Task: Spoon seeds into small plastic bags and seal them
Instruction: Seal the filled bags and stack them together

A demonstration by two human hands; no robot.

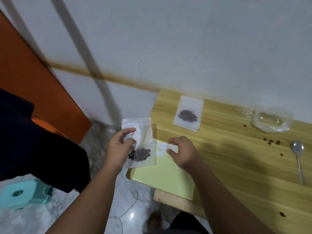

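So the left grip (119, 149) is holding a small plastic bag (143, 132) just left of centre, thumb and fingers pinching its left side above the dark seeds (140, 154) sitting at the bottom. The bag is hanging over the left edge of the bench (236, 166). The right grip (182, 152) is curling just beside it, fingertips pinching a white label (172, 146) on a yellow sheet (162, 174) (writing's too blurry to read). Another filled bag (188, 114) is lying flat upper centre, and a spoon (298, 152) is lying far right near loose seeds (271, 142).
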